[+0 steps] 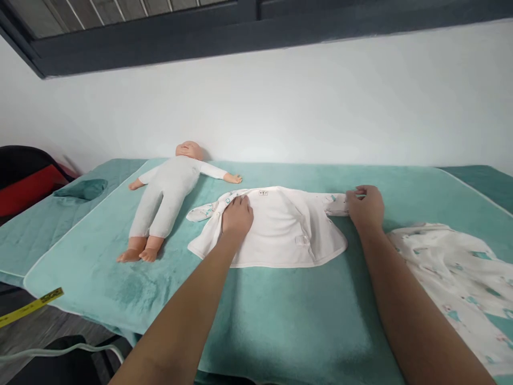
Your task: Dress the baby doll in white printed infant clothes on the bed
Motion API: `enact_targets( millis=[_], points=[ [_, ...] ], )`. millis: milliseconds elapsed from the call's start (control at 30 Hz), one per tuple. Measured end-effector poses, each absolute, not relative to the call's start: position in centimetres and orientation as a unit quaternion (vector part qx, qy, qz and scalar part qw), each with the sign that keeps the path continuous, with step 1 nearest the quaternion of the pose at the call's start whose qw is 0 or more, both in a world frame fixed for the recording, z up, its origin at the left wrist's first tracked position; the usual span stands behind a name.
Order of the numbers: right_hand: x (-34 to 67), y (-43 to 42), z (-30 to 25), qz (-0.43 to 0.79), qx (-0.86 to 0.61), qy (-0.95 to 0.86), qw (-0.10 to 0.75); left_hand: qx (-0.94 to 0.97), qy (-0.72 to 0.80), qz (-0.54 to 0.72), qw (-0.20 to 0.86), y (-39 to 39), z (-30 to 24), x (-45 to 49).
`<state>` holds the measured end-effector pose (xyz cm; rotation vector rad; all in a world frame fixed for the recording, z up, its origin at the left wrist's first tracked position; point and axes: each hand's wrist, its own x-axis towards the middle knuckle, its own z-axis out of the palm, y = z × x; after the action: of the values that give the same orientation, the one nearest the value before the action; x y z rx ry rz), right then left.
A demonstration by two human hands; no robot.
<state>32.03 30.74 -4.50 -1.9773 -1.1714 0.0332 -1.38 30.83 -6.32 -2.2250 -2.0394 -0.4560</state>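
Note:
A small white baby shirt [276,230] lies spread out with its front open, showing the plain inside and a neck label. Its sleeves carry a teal print. My left hand [238,215] rests on the shirt near the left shoulder, fingers lying against the cloth; their tips are partly hard to see. At the other side, my right hand [365,207] pinches the end of the right sleeve [336,204], which is stretched out sideways. A baby doll [170,184] in a white suit lies on its back to the left of the shirt, apart from both hands.
A teal padded cover [296,315] lies under everything, against a white wall [320,107]. A printed white cloth [452,267] lies crumpled beside my right forearm. A yellow strap [32,307] and a pale cable [60,350] are at the lower left, a red-and-black object [28,187] farther back.

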Motion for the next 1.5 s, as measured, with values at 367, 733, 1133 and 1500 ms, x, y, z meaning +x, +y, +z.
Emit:
enact_targets(
  millis=[367,733,1133,1500],
  points=[
    [32.3,29.4,-5.0,0.074,-0.759,-0.482,0.431,-0.731,-0.664,-0.149,0.041,30.6,-6.2,-1.5],
    [32.9,29.3,-4.8,-0.009,-0.751,-0.479,0.454,-0.733,-0.663,-0.146,0.036,30.7,-6.2,-1.5],
    [26.9,29.6,-5.8,-0.001,-0.650,-0.745,0.151,-0.733,-0.664,-0.144,0.040,30.4,-5.8,-1.4],
    [29.2,29.4,-5.9,-0.012,-0.744,-0.653,0.137,-0.733,-0.662,-0.150,0.033,30.4,-5.8,-1.5]
  ],
)
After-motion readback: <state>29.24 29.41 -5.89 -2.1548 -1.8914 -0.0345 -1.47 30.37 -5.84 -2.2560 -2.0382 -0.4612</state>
